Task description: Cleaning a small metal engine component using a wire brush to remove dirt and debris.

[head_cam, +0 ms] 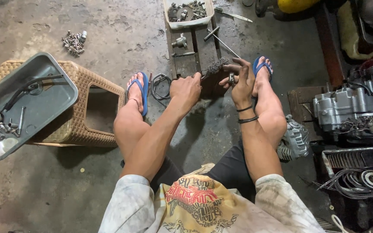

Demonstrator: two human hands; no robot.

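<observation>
Wire brush [216,67] in left hand [186,89], right hand [241,82] pinching bolt [231,78]

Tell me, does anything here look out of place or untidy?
Yes. A small pile of bolts lies loose on the stained concrete floor, away from any container. The grey metal tray sits tilted on the wicker stool and overhangs its edge. Otherwise, the left hand holds a wire brush.

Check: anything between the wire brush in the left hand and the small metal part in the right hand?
Nothing visible. The left hand holds the wire brush, whose bristle head sits right beside the small metal part pinched in the right hand. No object lies between them.
</observation>
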